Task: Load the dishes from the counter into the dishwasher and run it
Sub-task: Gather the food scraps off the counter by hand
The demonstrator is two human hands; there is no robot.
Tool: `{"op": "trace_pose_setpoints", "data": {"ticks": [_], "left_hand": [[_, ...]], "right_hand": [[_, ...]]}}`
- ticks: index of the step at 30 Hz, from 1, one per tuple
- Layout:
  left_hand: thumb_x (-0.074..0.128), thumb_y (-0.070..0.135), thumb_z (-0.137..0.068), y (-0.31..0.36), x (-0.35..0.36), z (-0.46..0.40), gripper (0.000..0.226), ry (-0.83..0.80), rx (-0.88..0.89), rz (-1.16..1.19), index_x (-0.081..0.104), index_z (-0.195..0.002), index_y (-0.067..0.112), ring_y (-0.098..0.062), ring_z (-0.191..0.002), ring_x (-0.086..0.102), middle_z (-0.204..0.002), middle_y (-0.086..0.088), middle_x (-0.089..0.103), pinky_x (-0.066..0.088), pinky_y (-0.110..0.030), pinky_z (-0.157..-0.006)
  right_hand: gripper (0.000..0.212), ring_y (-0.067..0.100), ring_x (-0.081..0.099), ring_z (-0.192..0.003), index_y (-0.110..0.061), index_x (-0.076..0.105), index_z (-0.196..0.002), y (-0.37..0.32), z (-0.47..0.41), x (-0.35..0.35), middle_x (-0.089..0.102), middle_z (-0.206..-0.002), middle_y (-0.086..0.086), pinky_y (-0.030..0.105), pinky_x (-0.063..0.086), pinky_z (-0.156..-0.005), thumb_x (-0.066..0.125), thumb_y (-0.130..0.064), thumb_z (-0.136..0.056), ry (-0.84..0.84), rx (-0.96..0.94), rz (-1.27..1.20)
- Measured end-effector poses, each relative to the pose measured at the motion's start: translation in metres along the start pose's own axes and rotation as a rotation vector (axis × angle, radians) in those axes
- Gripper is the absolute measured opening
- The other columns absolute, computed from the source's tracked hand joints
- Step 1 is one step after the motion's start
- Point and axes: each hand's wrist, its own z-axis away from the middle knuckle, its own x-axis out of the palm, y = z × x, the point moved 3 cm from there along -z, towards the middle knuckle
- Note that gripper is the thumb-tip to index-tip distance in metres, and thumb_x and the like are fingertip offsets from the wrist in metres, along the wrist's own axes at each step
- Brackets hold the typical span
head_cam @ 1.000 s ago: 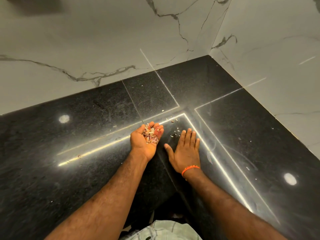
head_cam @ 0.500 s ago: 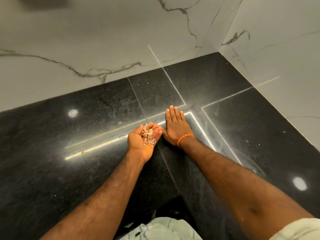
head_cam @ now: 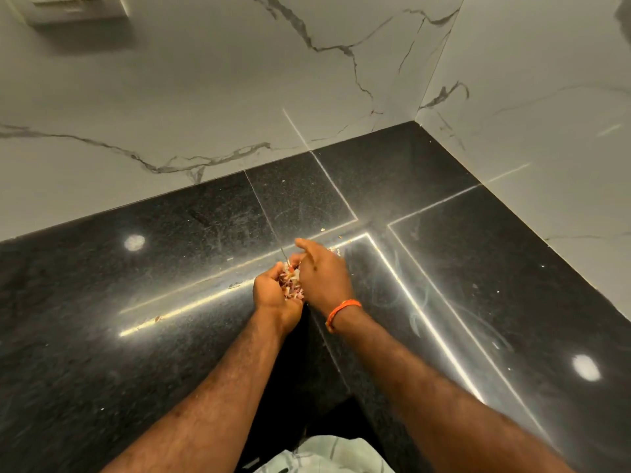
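Head view, nearest first: my left hand (head_cam: 273,297) is cupped palm-up, holding a heap of food scraps (head_cam: 290,281) above the black counter (head_cam: 136,353). My right hand (head_cam: 322,273), orange band (head_cam: 341,310) at the wrist, curls over the heap, touching it. Beyond, marble wall (head_cam: 205,97). No dishes show.

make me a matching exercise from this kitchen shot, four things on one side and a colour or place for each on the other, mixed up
Things:
1. counter
2. wristband
3. food scraps
4. wall socket

Colour or place:
A. top left, on the marble wall
B. cupped in the left hand
C. orange, on the right wrist
D. black and glossy

Pairs: 1-D, 2-C, 3-B, 4-A
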Motion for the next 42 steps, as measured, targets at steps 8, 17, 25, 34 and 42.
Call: {"op": "trace_pose_setpoints", "data": {"ticks": [8, 17, 25, 34, 42], "left_hand": [[0.039, 0.020, -0.105, 0.000, 0.006, 0.003, 0.035, 0.007, -0.009, 0.036, 0.064, -0.104, -0.004, -0.035, -0.088, 0.071, -0.101, -0.021, 0.070, 0.057, -0.043, -0.080], [0.040, 0.023, -0.106, 0.014, -0.012, 0.008, 0.038, 0.057, 0.055, 0.028, 0.065, -0.109, -0.005, -0.040, -0.099, 0.069, -0.107, -0.024, 0.070, 0.058, -0.045, -0.078], [0.040, 0.024, -0.107, 0.004, -0.015, 0.004, 0.037, 0.053, 0.044, -0.009, 0.064, -0.108, -0.004, -0.035, -0.090, 0.072, -0.090, -0.020, 0.076, 0.059, -0.041, -0.072], [0.037, 0.023, -0.107, 0.008, -0.014, 0.008, 0.038, 0.060, 0.052, -0.038, 0.063, -0.104, -0.005, -0.035, -0.087, 0.070, -0.100, -0.022, 0.069, 0.056, -0.044, -0.079], [0.035, 0.021, -0.107, 0.018, -0.006, 0.014, 0.036, 0.039, 0.054, -0.029, 0.061, -0.105, -0.004, -0.035, -0.091, 0.065, -0.106, -0.022, 0.065, 0.055, -0.042, -0.078]], "right_hand": [[0.044, 0.031, 0.056, -0.129, -0.003, 0.070, -0.120, 0.027, -0.004, -0.023, 0.065, -0.130, 0.017, 0.034, 0.035, -0.114, 0.055, 0.005, -0.080, 0.292, -0.195, 0.077], [0.056, 0.036, 0.011, -0.154, -0.002, 0.027, -0.155, 0.085, -0.053, 0.000, 0.017, -0.165, 0.020, 0.048, 0.011, -0.125, 0.037, -0.027, -0.105, -0.184, -0.169, 0.683], [0.053, 0.034, 0.016, -0.153, 0.002, 0.020, -0.156, 0.069, 0.022, 0.016, 0.019, -0.164, 0.022, 0.042, 0.014, -0.125, 0.028, -0.007, -0.105, -0.217, -0.238, 0.848], [0.027, 0.038, 0.067, -0.105, -0.005, 0.070, -0.114, 0.024, 0.027, 0.006, 0.067, -0.111, 0.016, 0.045, 0.056, -0.080, 0.048, -0.010, -0.099, -0.167, -0.205, 0.963], [0.020, 0.029, 0.069, -0.101, -0.013, 0.078, -0.095, 0.010, -0.012, -0.023, 0.075, -0.101, 0.012, 0.035, 0.056, -0.087, 0.060, -0.009, -0.088, 0.002, 0.124, 0.466]]}}
